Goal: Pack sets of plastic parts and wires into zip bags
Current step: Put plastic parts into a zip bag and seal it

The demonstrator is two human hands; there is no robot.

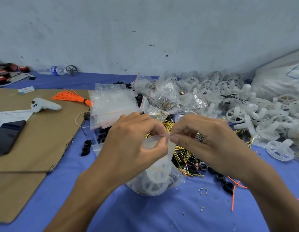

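A filled clear zip bag [155, 180] hangs in front of me over the blue table cover, with white wheel-shaped plastic parts and wires inside. My left hand [130, 144] and my right hand [207, 139] both pinch the bag's top edge between thumb and fingers, close together at the middle. Behind the hands lies a tangle of yellow wires [179, 153] mixed with black plastic rings [194, 169]. A stack of empty zip bags [110, 106] lies further back on the left. A heap of white plastic wheel parts [242, 104] covers the right side.
Brown cardboard [36, 144] covers the table's left side, with a phone [6, 136], a white controller [45, 105] and papers on it. An orange wire bundle [73, 97] lies beside the bag stack. Small packed bags [168, 96], a water bottle [53, 70] and a large white sack [279, 79] stand further back.
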